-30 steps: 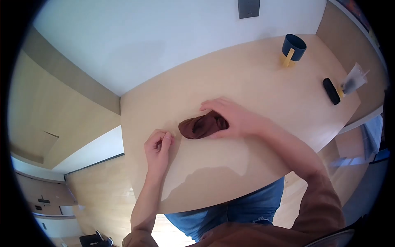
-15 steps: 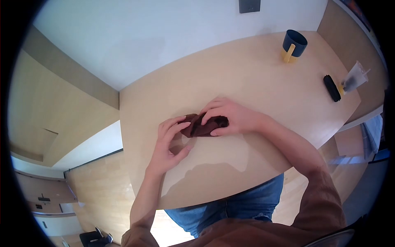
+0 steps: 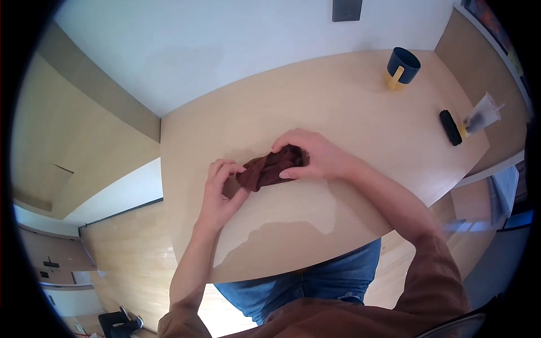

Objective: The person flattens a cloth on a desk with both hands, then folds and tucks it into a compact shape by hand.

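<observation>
A folded, crumpled piece of dark maroon cloth [image 3: 265, 170] lies between my hands on the light wooden table. My right hand [image 3: 320, 156] curls round its right end, thumb along the near side and fingers over the far side. At the left end, my left hand [image 3: 218, 191] has its fingertips and thumb against the cloth's edge, with a gap inside the curled palm. The cloth's right end is partly hidden by my right hand, and its exact kind cannot be made out.
A dark blue mug with a yellow base and handle [image 3: 403, 66] stands at the back right of the table [image 3: 315, 90]. Near the right edge are a black case [image 3: 450, 127] and a clear plastic cup with a straw [image 3: 483, 114]. A wall runs behind.
My left fingers have come down from above the cloth to its left end. The cloth is bunched and tilted differently, with its left end lower. My right hand still grips the right end.
</observation>
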A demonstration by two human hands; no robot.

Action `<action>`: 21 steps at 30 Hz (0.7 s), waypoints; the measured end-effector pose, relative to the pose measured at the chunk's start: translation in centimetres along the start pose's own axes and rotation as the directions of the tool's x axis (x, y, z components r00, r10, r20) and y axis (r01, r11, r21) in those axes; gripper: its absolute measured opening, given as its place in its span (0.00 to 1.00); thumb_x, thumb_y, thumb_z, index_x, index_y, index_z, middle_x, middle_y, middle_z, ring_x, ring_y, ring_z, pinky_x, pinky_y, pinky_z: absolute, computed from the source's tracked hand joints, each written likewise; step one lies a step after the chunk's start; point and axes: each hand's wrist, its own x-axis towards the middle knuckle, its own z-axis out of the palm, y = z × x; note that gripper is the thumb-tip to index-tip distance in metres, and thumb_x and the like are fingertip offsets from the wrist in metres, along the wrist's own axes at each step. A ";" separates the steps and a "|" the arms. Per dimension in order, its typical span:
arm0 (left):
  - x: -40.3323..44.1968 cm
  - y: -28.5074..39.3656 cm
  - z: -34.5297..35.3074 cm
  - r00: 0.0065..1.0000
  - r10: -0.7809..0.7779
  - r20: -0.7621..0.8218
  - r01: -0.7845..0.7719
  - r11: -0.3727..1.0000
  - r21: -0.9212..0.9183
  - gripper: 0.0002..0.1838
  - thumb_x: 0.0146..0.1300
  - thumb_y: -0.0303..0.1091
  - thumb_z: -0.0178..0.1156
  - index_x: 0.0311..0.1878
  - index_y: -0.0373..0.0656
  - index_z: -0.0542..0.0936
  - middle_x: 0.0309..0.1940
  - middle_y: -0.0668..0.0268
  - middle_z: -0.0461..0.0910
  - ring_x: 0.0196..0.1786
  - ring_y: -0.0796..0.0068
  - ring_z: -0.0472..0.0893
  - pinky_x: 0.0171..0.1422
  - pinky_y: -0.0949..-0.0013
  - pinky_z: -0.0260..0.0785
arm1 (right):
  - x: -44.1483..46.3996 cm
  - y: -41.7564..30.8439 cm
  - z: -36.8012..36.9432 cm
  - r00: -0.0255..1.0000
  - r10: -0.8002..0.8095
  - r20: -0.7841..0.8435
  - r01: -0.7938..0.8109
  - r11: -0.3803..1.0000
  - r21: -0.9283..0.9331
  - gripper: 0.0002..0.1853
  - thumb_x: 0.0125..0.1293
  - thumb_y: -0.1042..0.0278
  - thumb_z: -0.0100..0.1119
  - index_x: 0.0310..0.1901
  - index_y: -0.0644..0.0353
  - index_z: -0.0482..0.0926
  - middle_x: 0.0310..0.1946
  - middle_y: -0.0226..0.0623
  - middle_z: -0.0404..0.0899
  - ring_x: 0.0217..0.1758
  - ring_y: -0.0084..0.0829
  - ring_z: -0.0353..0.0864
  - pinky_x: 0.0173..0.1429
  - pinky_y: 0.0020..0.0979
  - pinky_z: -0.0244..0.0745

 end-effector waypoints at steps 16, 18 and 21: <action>-0.2 0.5 0.4 0.999 -0.041 0.007 0.041 0.952 -0.305 0.13 0.58 0.13 0.58 0.38 0.41 0.67 0.59 0.56 0.76 0.63 0.65 0.74 0.71 0.62 0.66 | -0.2 0.5 0.2 0.990 0.041 -0.132 -0.020 0.987 0.157 0.11 0.61 0.73 0.73 0.38 0.58 0.77 0.53 0.40 0.85 0.58 0.38 0.81 0.60 0.39 0.76; -0.2 1.0 0.7 0.996 -0.063 -0.068 0.036 0.941 -0.336 0.13 0.57 0.13 0.56 0.42 0.40 0.71 0.60 0.56 0.76 0.63 0.65 0.75 0.69 0.62 0.67 | -0.1 0.2 -0.2 0.990 0.059 -0.130 -0.039 0.988 0.147 0.10 0.61 0.73 0.72 0.39 0.58 0.77 0.54 0.39 0.85 0.58 0.36 0.81 0.59 0.38 0.77; 0.1 2.6 0.7 0.997 -0.016 -0.078 -0.008 0.953 -0.304 0.18 0.55 0.13 0.56 0.48 0.41 0.77 0.61 0.57 0.75 0.61 0.64 0.75 0.68 0.61 0.67 | -0.1 0.7 -0.2 0.988 0.129 -0.087 -0.102 0.960 0.262 0.10 0.63 0.71 0.71 0.42 0.58 0.79 0.54 0.39 0.84 0.59 0.36 0.80 0.59 0.38 0.76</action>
